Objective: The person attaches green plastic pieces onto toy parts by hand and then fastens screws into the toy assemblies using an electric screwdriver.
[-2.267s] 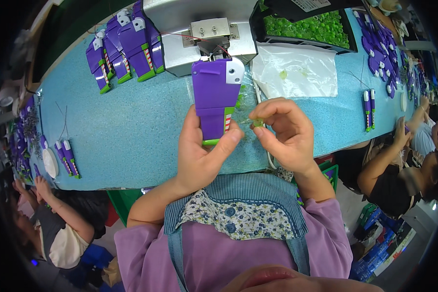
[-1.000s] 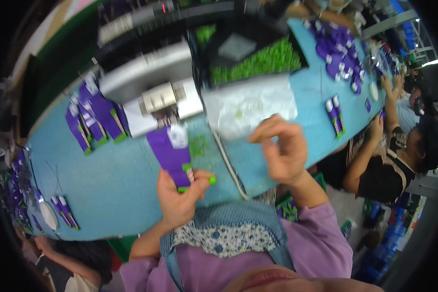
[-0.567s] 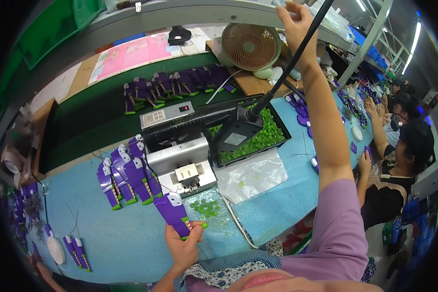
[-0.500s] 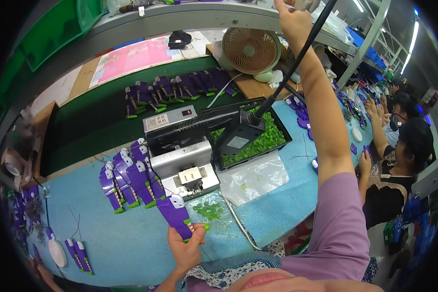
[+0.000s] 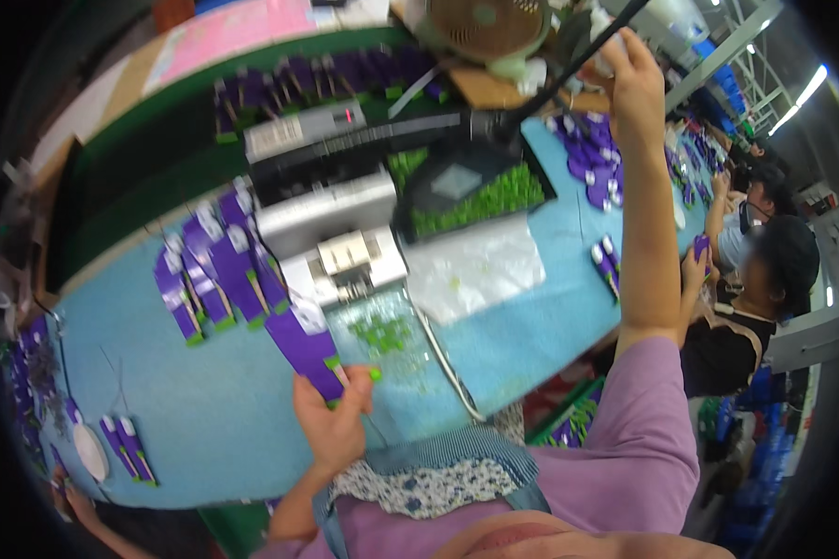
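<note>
My left hand (image 5: 331, 419) is closed round the lower end of a flat purple plastic part (image 5: 303, 343), which has a white upper end and a green foot. A small green plastic piece (image 5: 375, 374) shows by its fingertips. My right arm is stretched up and forward; its hand (image 5: 639, 88) has bent fingers against a whitish thing (image 5: 610, 47), too blurred to name. Ahead of the left hand stands a metal bench device (image 5: 331, 252) with a small block on top. Loose green pieces (image 5: 382, 333) lie on clear film beside it.
Similar purple parts (image 5: 219, 256) lie left of the device, with more in a row (image 5: 317, 84) behind. A black tray (image 5: 541, 191) holds green pieces. A black lamp arm (image 5: 569, 79) crosses above it. A fan (image 5: 485, 23) stands behind. Co-workers (image 5: 746, 289) sit at right.
The view has tilted down and shifted. My right hand has come down and right from the shelf rail, a whitish thing still at its fingers. My left hand keeps hold of the purple part.
</note>
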Demonstrator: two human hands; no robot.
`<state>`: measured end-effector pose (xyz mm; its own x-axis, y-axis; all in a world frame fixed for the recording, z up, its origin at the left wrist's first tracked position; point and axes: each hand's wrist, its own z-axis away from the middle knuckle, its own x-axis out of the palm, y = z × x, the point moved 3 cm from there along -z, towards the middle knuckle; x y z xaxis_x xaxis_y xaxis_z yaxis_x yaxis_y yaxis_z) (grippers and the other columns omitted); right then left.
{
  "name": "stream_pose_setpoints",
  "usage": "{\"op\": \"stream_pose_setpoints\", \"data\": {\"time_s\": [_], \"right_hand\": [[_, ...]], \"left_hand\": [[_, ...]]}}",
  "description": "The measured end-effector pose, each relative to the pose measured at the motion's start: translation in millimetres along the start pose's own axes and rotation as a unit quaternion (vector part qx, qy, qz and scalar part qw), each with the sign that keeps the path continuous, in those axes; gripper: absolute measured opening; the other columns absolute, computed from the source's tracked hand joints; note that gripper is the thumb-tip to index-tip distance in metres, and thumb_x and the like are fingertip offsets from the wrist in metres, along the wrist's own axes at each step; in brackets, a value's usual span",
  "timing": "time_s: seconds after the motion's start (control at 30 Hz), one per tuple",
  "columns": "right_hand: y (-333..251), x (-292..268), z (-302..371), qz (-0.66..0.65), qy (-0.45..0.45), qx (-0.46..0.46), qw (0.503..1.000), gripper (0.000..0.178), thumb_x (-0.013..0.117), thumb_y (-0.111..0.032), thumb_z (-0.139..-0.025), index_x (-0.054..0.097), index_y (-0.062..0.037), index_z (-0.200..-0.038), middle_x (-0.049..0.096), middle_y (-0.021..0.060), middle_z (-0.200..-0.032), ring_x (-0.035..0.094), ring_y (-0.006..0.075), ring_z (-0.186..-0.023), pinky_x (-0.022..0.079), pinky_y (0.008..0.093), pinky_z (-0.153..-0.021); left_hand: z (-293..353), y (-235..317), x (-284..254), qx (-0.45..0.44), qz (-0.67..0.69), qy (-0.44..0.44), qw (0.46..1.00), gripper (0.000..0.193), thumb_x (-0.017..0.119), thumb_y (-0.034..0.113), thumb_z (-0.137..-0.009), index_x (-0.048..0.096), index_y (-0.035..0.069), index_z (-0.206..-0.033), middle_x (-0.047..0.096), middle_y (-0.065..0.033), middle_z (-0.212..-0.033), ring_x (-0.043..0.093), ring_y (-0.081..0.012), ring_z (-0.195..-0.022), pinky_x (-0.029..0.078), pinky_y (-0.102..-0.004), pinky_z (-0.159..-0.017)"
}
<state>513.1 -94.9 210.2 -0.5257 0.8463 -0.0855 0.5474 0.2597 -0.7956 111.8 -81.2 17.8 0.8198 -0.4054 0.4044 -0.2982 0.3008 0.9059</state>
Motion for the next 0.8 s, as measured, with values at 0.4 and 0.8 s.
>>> {"op": "stream_pose_setpoints", "data": {"time_s": [0.4, 0.8], "right_hand": [[42.0, -25.7, 207.1, 0.376, -0.285, -0.054, 0.880, 0.024, 0.072, -0.008, -0.073, 0.065, -0.0057, -0.096, 0.066, 0.0101, -0.086, 0.060, 0.0257, -0.071, 0.042, 0.0343, -0.062], [48.6, -27.2, 213.6, 0.365, -0.271, -0.034, 0.890, 0.023, 0.073, -0.005, -0.069, 0.065, -0.0060, -0.091, 0.066, 0.0093, -0.081, 0.059, 0.0266, -0.071, 0.038, 0.0357, -0.065]], "left_hand": [[-7.2, -13.8, 13.4, -0.007, -0.029, -0.003, 1.000, 0.033, 0.067, 0.010, -0.085, 0.046, 0.003, -0.110, 0.064, -0.0120, -0.089, 0.046, -0.0096, -0.054, 0.037, -0.0220, -0.050], [-9.0, -16.8, 10.0, -0.010, -0.036, 0.013, 0.999, 0.031, 0.066, 0.009, -0.086, 0.047, 0.002, -0.109, 0.064, -0.0119, -0.090, 0.046, -0.0088, -0.054, 0.036, -0.0222, -0.051]]}}
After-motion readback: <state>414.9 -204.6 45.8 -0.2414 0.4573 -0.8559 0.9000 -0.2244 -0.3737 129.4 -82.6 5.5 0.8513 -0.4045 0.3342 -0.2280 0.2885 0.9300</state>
